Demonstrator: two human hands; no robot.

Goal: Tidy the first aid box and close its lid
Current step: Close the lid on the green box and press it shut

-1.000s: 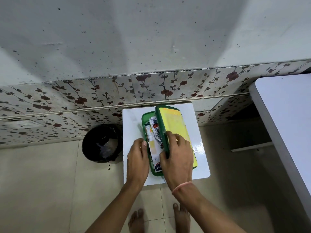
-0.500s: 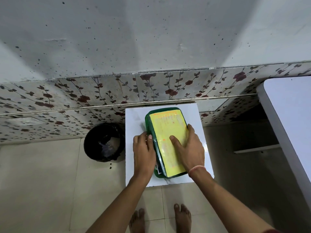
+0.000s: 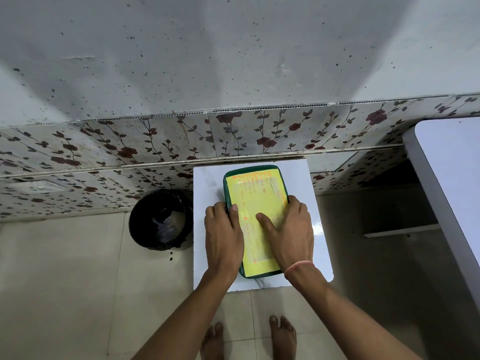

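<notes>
The green first aid box (image 3: 255, 188) lies on a small white table (image 3: 301, 183), lid down flat, with a yellow label with red print covering the lid. My left hand (image 3: 223, 237) clasps the box's left edge, thumb on the lid and fingers curled over the side. My right hand (image 3: 288, 229) lies on the right half of the lid, thumb stretched across the label and fingers over the right edge. The contents are hidden under the lid.
A black bin (image 3: 161, 219) with scraps inside stands on the tiled floor left of the table. A floral-tiled wall runs right behind the table. A larger white table (image 3: 449, 178) stands at the right. My bare feet (image 3: 249, 339) are below the table's front edge.
One second ago the lid stood upright and the contents showed. My right hand swung it down to the left, and both hands now rest on the shut lid.
</notes>
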